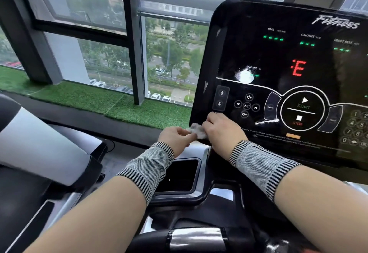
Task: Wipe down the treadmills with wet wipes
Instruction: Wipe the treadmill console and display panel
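A black treadmill console (288,85) fills the right half of the view, lit with a red "E" and green dashes. At its lower left corner, a small crumpled white wet wipe (198,130) is held between both hands. My left hand (177,138) pinches the wipe's left end with curled fingers. My right hand (221,131) grips its right end, knuckles up, over the console's bottom edge. Both wrists wear grey knitted bands.
A black recessed tray (179,177) sits below the hands in the silver console base. A padded handlebar (197,236) crosses the bottom. Another machine's black and white part (39,147) stands at the left. A green turf sill (111,101) runs under the windows.
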Motion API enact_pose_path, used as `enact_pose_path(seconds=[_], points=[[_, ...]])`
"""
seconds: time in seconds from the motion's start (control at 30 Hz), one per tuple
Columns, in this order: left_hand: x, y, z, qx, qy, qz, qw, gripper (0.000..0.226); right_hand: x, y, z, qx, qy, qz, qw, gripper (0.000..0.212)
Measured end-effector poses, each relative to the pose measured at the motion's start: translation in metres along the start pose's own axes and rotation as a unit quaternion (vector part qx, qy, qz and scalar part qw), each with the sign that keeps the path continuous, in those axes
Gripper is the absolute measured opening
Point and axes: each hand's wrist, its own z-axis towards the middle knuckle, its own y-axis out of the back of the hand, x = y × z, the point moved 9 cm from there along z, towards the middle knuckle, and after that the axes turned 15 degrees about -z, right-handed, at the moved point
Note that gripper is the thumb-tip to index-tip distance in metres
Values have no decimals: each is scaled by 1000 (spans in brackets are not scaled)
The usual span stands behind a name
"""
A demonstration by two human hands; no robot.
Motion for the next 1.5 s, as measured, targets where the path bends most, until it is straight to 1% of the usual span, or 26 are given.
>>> enact_pose_path(seconds=[0.03,0.1,0.17,0.23,0.3,0.33,0.43,0.5,0.53,0.57,0.73,0.8,0.83,0.87,0.97,1.0,1.03,1.1,1.17,1.2,1.23,1.3,1.33,1.37,1.43,1.5], points=[[0,1,3,-13,-6,7,1000,18,-1,2,-1,-26,5,2,1000,20],[0,2,6,-29,-13,14,999,21,6,7,-5,-68,42,-5,997,8],[1,2,8,-32,-10,14,999,27,16,2,-9,-86,76,-24,993,14],[3,2,11,-31,-3,17,999,30,21,-7,-7,-60,81,-43,994,5],[2,4,13,-33,-4,15,999,31,23,-4,1,-59,74,-32,995,17],[-1,5,14,-36,-9,9,999,32,20,3,8,-56,61,-32,996,19],[-11,11,16,-44,-25,-49,998,32,10,18,17,-60,22,-20,998,25],[-15,14,17,-38,-33,-62,997,18,16,9,12,-28,35,-28,999,29],[-17,16,18,-37,-38,-61,997,9,21,2,8,-13,53,-40,998,28],[-19,17,19,-36,-45,-65,996,2,24,-1,7,-17,70,-53,996,25],[-29,19,22,-39,-72,-88,993,21,10,5,21,-8,20,-33,999,15],[-31,17,22,-35,-77,-105,991,29,23,-2,13,9,61,-40,997,16],[-31,16,22,-31,-74,-125,989,32,27,-2,10,-4,81,-53,995,18],[-31,15,23,-26,-68,-145,987,33,24,-1,12,-21,73,-58,995,19],[-27,13,22,-18,-45,-184,982,35,-2,16,24,-53,-20,4,998,18],[-25,13,23,-18,-41,-189,981,35,-6,18,25,-49,-45,33,997,16],[-25,13,23,-20,-41,-187,981,35,-1,15,23,-33,-29,35,998,13],[-27,14,24,-23,-52,-175,983,37,13,10,19,-24,31,2,999,15],[-30,14,25,-23,-55,-175,983,37,5,12,24,-9,22,15,1000,12],[-31,13,24,-21,-53,-182,982,37,0,13,26,-23,8,20,1000,13],[-32,13,24,-19,-52,-186,981,36,-2,17,29,-16,-6,23,1000,13],[-33,14,23,-22,-55,-172,983,36,12,9,25,30,32,4,999,12],[-33,15,24,-23,-58,-164,984,36,17,9,23,24,59,-11,998,12],[-34,15,24,-22,-60,-162,985,37,15,12,22,4,53,-24,998,14],[-34,15,26,-20,-56,-170,984,35,0,13,30,-4,29,-44,999,26],[-36,13,25,-21,-52,-172,983,33,0,10,33,-15,52,-15,998,27]])
